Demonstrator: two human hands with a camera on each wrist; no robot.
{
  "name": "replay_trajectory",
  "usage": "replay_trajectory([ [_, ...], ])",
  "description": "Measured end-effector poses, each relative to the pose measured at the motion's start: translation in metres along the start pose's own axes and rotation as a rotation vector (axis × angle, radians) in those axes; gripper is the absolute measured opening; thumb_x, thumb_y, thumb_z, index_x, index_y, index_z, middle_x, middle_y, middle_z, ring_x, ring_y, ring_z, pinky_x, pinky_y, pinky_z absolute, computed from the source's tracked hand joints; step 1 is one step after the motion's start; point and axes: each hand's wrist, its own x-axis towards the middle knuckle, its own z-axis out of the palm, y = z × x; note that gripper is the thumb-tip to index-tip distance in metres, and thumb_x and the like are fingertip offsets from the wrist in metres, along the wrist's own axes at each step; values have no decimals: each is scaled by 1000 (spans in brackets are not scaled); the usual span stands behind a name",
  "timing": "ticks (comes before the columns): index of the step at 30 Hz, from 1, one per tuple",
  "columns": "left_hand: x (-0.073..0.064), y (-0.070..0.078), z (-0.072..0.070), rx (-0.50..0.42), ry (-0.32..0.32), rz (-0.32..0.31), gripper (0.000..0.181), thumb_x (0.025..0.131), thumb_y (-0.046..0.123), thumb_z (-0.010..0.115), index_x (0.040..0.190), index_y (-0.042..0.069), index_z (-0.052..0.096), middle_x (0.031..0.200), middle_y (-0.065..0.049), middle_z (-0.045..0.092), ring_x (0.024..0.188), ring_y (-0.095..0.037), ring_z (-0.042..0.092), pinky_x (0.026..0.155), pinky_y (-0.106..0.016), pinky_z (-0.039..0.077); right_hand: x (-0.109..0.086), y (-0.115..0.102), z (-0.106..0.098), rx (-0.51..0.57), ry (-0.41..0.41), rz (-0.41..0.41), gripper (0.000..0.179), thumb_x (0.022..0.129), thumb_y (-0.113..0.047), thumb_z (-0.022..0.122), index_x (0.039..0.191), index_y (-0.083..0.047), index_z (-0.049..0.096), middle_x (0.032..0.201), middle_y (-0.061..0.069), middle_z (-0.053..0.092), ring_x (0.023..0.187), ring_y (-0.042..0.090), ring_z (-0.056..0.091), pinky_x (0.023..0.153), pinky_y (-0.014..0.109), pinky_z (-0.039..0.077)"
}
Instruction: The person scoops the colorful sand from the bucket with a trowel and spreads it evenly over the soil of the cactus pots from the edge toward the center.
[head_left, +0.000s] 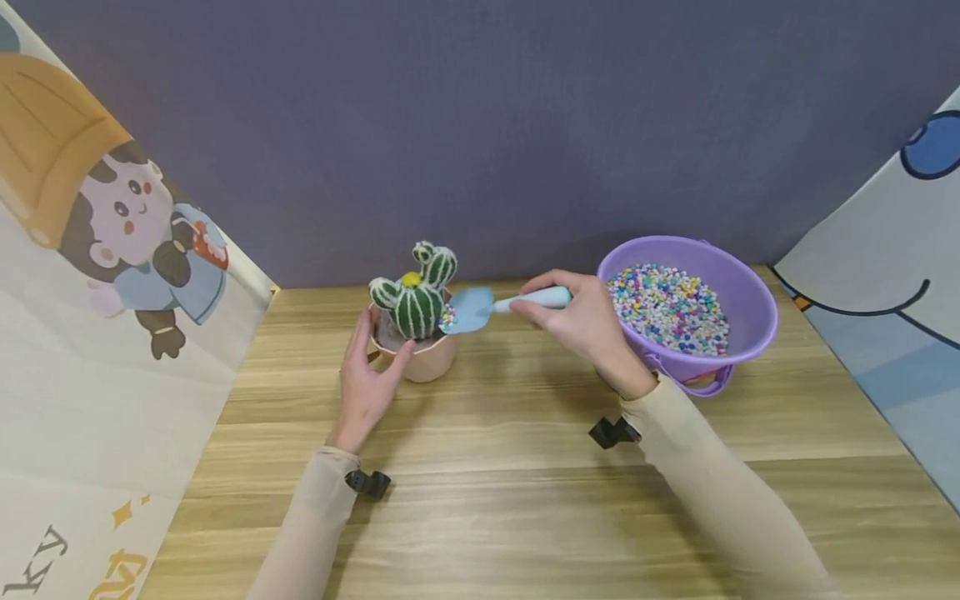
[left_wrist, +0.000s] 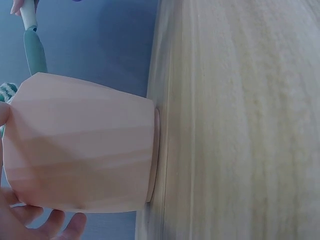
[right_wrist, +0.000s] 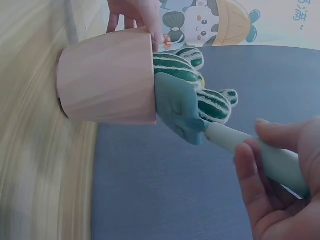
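A pink faceted flowerpot stands on the table near the wall, with a green and white knitted cactus in it. My left hand grips the pot from the left, thumb at its front and fingers round the far side. Between the thumb and fingers of my right hand is the handle of a small blue toy shovel. Its blade tilts at the pot's right rim, beside the cactus. Several coloured beads lie at the blade's tip. The right wrist view shows the blade's underside against the rim.
A purple bucket stands on the right, partly filled with multicoloured beads; its handle hangs at the front. Behind the wooden table rises a dark grey-blue wall. Printed cloth panels flank the table.
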Motion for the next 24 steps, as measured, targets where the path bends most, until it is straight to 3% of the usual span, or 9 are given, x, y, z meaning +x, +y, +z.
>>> replay_trajectory([
  [9, 1, 0, -3, 7, -12, -12, 93, 99, 38, 77, 170, 18, 22, 177, -1, 25, 162, -29, 30, 115, -56, 50, -2, 0, 6, 4, 70, -68, 17, 85, -20, 91, 93, -9, 80, 79, 9, 77, 63, 13, 66, 55, 22, 55],
  [17, 0, 0, -1, 8, -3, -10, 93, 98, 37, 77, 170, 16, 23, 177, -2, 25, 162, -30, 30, 114, -56, 51, -6, -6, 9, -56, 116, -222, 14, 84, -16, 91, 91, -10, 80, 78, 5, 77, 61, 14, 62, 52, 19, 48],
  [24, 0, -2, 0, 14, 2, -13, 92, 98, 37, 77, 170, 17, 23, 177, -2, 24, 162, -31, 30, 114, -58, 50, -7, -7, 9, -54, 124, -230, 13, 84, -14, 90, 92, -11, 81, 78, 5, 78, 61, 15, 62, 52, 18, 48],
])
